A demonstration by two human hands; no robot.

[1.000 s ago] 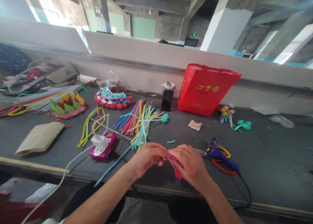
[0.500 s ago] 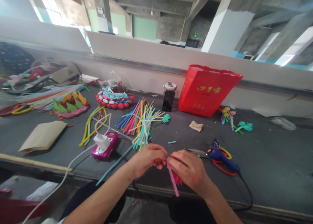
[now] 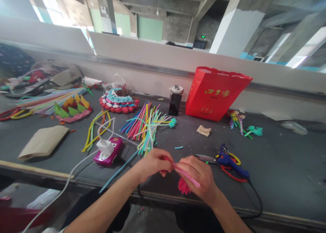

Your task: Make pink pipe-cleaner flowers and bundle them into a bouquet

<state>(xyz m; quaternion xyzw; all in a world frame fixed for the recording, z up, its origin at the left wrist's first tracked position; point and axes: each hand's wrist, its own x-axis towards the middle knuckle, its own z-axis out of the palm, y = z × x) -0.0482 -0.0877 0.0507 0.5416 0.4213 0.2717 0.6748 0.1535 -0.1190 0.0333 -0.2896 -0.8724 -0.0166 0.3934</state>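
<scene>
Both my hands meet above the table's front edge. The fingers of my left hand (image 3: 156,165) are closed in a pinch at the near end of a pink straw (image 3: 190,178); a bit of red shows among them. My right hand (image 3: 201,178) pinches the same straw close by, and its free end slants across the back of the fingers. Below the right hand a crimson flower (image 3: 183,186) shows partly; whether that hand also grips it is hidden. Right of the hands lie scissors (image 3: 207,158) and a blue glue gun (image 3: 230,163).
Colourful straws (image 3: 142,128) lie heaped ahead, beside a purple power strip (image 3: 112,153) with a white plug. A red bag (image 3: 216,94) and a phone (image 3: 175,104) leaning on a cup stand at the back. Left lies a brown paper packet (image 3: 44,141); right, teal flowers (image 3: 254,131).
The pink straw has swung from pointing down towards me to slanting right across my right hand. More of the crimson flower shows below. Both hands stay nearly in place.
</scene>
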